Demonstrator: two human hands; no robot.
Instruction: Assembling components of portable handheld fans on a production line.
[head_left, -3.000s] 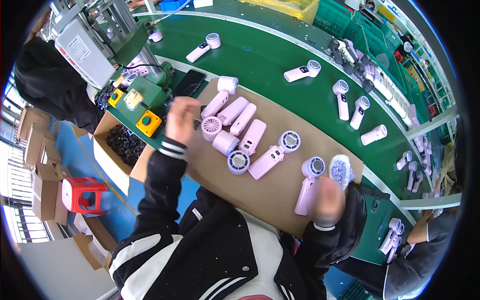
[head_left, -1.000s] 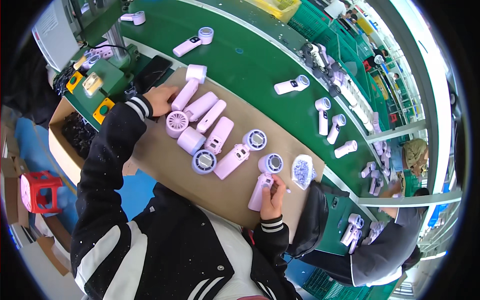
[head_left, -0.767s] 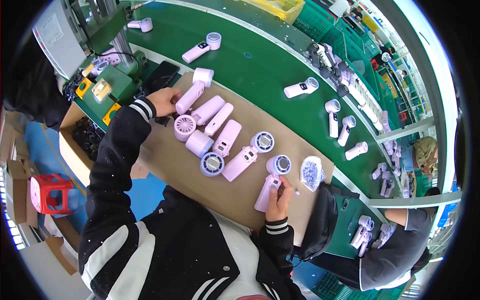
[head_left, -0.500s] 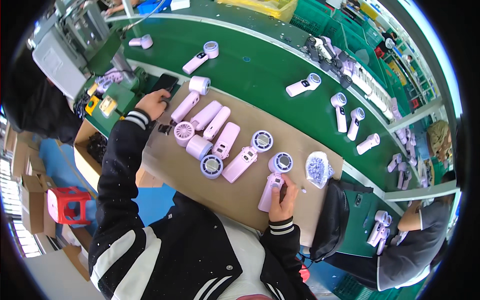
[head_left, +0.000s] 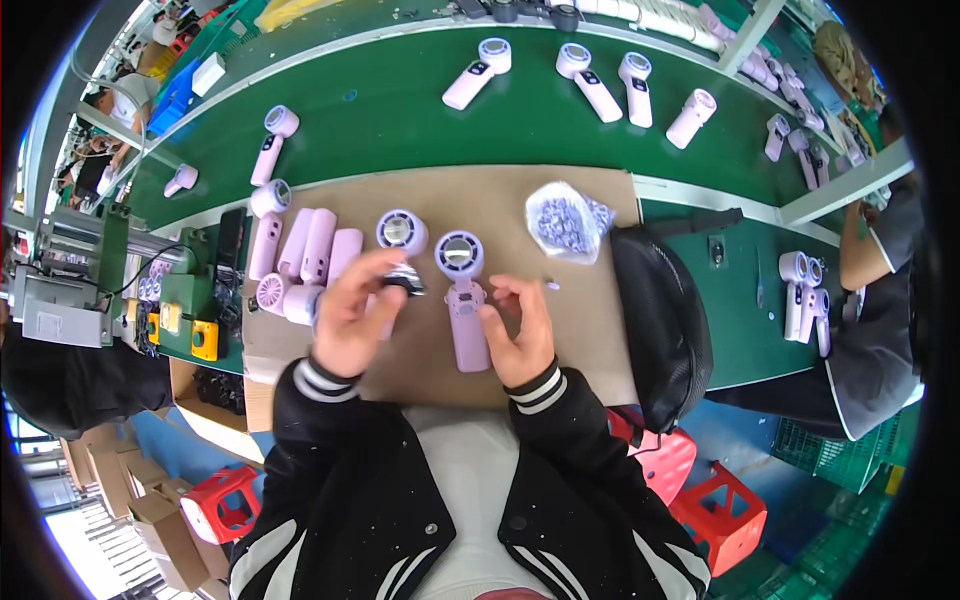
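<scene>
My left hand [head_left: 352,318] is raised over the cardboard-covered worktop, thumb and fingers pinching a small black and shiny piece [head_left: 406,279] whose kind I cannot make out. A lilac handheld fan [head_left: 470,335] lies in front of me, its round head pointing away. My right hand [head_left: 525,335] rests beside that fan, fingers apart, thumb against or very near its handle. Left of it lies another fan [head_left: 401,231], its handle partly hidden by my left hand. Several lilac fans and handles [head_left: 318,245] lie together farther left.
A clear bag of small bluish parts [head_left: 563,222] lies on the cardboard at right, near a black bag [head_left: 662,325]. Beyond runs a green conveyor belt [head_left: 390,130] with several fans. A green machine [head_left: 190,290] stands at left. A co-worker [head_left: 865,300] sits at right.
My left hand has come from the phone at the left edge to the middle, now with a small black piece. My right hand has loosened from the fan. The view has turned.
</scene>
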